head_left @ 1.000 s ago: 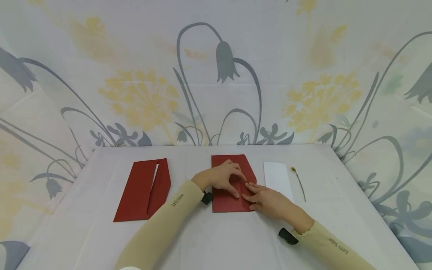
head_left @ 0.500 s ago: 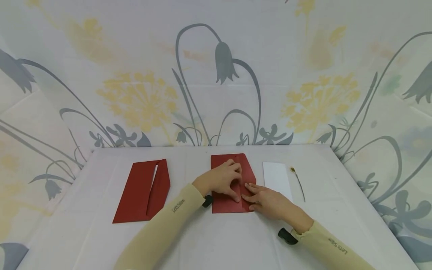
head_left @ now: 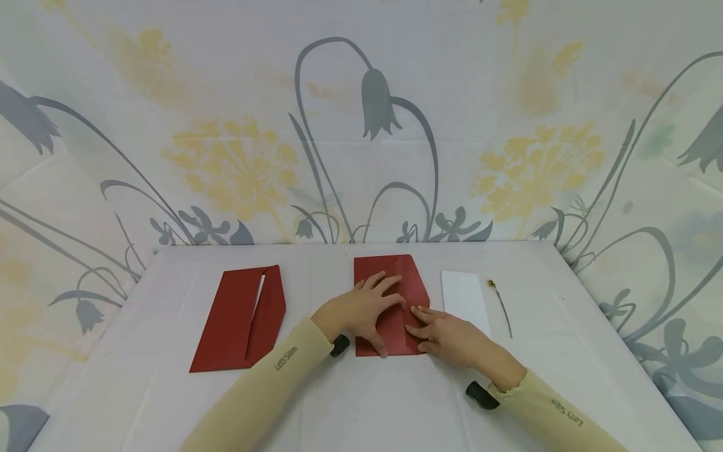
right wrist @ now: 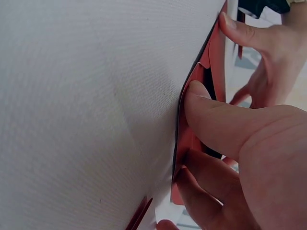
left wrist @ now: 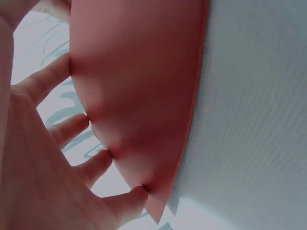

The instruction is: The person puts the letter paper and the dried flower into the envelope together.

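Note:
A red envelope [head_left: 390, 336] lies in the middle of the white table, its pointed flap [head_left: 417, 282] folded out to the right. My left hand [head_left: 361, 312] spreads over the envelope's body, the thumb near its front edge. In the left wrist view several fingertips [left wrist: 140, 191] touch the red paper. My right hand [head_left: 452, 336] rests on the flap, with thumb and fingers reaching toward the opening. The right wrist view shows its thumb [right wrist: 201, 103] pressing the flap beside a dark gap [right wrist: 209, 84] at the envelope's mouth.
Another red envelope [head_left: 226, 326] lies at the left, a white edge showing in its mouth. Right of the middle one lie a white paper [head_left: 464, 295], partly behind my right hand, and a dried flower [head_left: 499, 300] on a thin stem. Patterned cloth [head_left: 361, 176] hangs behind the table.
My left hand has moved from the envelope's opening edge leftward and toward me, its fingers now spread wider. The right hand stays on the flap.

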Demonstrator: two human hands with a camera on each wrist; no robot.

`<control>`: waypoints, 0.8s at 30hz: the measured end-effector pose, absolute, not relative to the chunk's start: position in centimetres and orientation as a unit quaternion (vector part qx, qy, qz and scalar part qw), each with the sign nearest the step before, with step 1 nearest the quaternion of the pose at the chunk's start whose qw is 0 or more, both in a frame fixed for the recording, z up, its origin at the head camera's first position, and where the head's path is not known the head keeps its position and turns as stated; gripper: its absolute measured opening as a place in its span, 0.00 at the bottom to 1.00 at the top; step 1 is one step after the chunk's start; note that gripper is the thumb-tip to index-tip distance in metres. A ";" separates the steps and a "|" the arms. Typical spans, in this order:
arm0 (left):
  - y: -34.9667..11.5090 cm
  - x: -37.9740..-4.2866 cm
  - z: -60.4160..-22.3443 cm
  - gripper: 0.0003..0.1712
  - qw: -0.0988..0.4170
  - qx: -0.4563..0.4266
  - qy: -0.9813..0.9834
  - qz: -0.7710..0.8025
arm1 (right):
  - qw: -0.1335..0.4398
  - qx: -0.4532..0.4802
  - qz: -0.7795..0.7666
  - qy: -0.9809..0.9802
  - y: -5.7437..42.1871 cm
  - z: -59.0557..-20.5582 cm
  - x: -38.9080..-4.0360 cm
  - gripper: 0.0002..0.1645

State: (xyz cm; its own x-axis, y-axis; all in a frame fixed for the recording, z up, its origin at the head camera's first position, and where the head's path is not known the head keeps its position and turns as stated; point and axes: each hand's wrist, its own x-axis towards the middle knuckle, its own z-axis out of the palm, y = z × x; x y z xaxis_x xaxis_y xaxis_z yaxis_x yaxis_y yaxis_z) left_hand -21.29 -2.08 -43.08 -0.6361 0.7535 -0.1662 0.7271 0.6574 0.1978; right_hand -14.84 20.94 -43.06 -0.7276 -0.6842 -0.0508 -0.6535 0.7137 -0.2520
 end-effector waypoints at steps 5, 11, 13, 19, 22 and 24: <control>-1.9 -20.7 -42.8 0.50 0.111 0.428 0.896 0.034 | 0.067 -0.361 -0.106 0.924 21.0 -43.2 -14.8 0.23; -1.8 -20.0 -42.5 0.44 0.072 0.458 0.886 0.002 | 0.065 -0.360 -0.105 0.925 21.0 -43.2 -14.8 0.23; -1.8 -19.8 -42.6 0.44 0.066 0.463 0.884 -0.003 | 0.067 -0.359 -0.104 0.925 21.0 -43.2 -14.8 0.23; -2.1 -19.7 -43.3 0.43 0.087 0.453 0.887 0.038 | 0.071 -0.362 -0.102 0.924 21.0 -43.2 -14.8 0.24; -2.3 -19.9 -43.7 0.42 0.104 0.447 0.886 0.070 | 0.077 -0.361 -0.111 0.923 21.1 -43.2 -14.9 0.24; -2.4 -20.0 -43.8 0.41 0.109 0.447 0.884 0.082 | 0.086 -0.358 -0.124 0.921 21.3 -43.2 -14.9 0.24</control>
